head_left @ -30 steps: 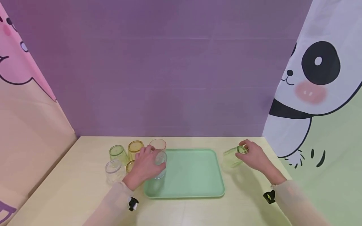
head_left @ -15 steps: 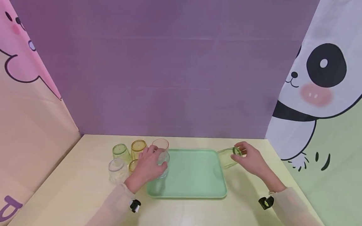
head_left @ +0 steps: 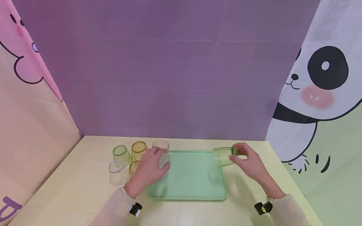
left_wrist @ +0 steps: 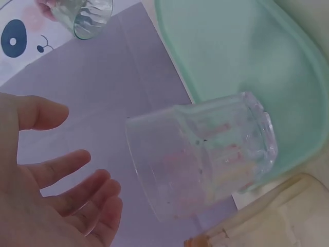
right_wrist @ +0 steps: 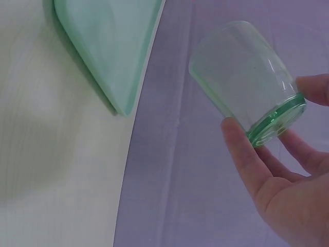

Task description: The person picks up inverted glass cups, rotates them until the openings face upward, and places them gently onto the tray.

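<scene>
Four glasses stand grouped on the left of the pale table [head_left: 70,188], beneath a wall with a pink cartoon figure [head_left: 24,47]: a green glass [head_left: 122,154] at the back, a clear glass [head_left: 117,173] in front of it, and to their right a rear amber glass [head_left: 138,151] and a front amber glass [head_left: 134,168], the last partly hidden by the left hand [head_left: 148,169]. That hand's fingers are spread and only gently bent, with the thumb well apart; the left wrist view shows a gap between the fingertips and a second clear glass [left_wrist: 200,154], so they have hold of nothing. This glass stands upright at the left side of the green tray [head_left: 192,180]. Behind the hand shows a pink-rimmed glass [head_left: 161,145], its lower part hidden. The tray lies mid-table, before a purple backdrop [head_left: 169,72]. At its back right corner, a second green glass [right_wrist: 241,77] is held in the air, tipped on its side with its mouth to the left. The right hand [head_left: 250,163] pinches its thick base between thumb and fingers, the palm clear of it. Farther right, a panda picture [head_left: 323,72] covers the wall.
</scene>
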`<state>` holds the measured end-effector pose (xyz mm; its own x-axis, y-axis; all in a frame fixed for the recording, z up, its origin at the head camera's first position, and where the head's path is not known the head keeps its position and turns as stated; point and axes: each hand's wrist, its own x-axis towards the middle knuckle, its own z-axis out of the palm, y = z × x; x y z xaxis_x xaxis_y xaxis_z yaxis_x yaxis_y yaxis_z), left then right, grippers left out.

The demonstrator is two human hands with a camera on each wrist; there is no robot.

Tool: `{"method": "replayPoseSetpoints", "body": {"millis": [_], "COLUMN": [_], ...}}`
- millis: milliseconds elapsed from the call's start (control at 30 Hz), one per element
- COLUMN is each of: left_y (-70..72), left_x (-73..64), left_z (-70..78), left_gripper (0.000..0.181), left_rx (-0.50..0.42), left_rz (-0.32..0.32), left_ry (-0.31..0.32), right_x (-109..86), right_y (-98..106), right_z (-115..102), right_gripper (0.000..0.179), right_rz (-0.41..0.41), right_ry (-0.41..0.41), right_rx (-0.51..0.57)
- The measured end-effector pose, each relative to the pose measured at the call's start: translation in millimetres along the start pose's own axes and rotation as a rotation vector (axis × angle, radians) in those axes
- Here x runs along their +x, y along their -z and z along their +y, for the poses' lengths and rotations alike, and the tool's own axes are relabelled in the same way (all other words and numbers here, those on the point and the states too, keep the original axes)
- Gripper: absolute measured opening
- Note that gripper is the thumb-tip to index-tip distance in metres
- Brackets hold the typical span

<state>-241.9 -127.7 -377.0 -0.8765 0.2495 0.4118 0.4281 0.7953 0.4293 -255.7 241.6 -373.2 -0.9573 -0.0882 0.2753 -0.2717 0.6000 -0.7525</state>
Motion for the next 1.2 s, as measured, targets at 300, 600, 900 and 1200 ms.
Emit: {"method": "replayPoseSetpoints", "body": {"millis": [300, 600, 900, 1200], "left_y": [-0.7, -6.7, -11.3, -14.0], "left_x": [5.6, 3.2, 2.4, 5.4], "left_z": [13.2, 13.1, 11.0, 11.6], "left_gripper": [0.038, 0.034, 0.031, 0.038], "left_rx": [-0.124, -0.295, -0.414, -0.54], "left_rz": [0.021, 0.124, 0.281, 0.27], "left_ry": [0.011, -0.02, -0.182, -0.231], "right_x": [-3.3, -5.4, -7.9, -6.3], "right_y": [-9, -20, -32, -43], "right_z": [-3, -9, -11, -14], "right_gripper": [0.041, 0.039, 0.041, 0.041], "right_rz": [-0.022, -0.01, -0.022, -0.037], "right_ry": [-0.025, -0.031, -0.06, -0.068], "right_rx": [0.195, 0.364, 0.495, 0.561]}}
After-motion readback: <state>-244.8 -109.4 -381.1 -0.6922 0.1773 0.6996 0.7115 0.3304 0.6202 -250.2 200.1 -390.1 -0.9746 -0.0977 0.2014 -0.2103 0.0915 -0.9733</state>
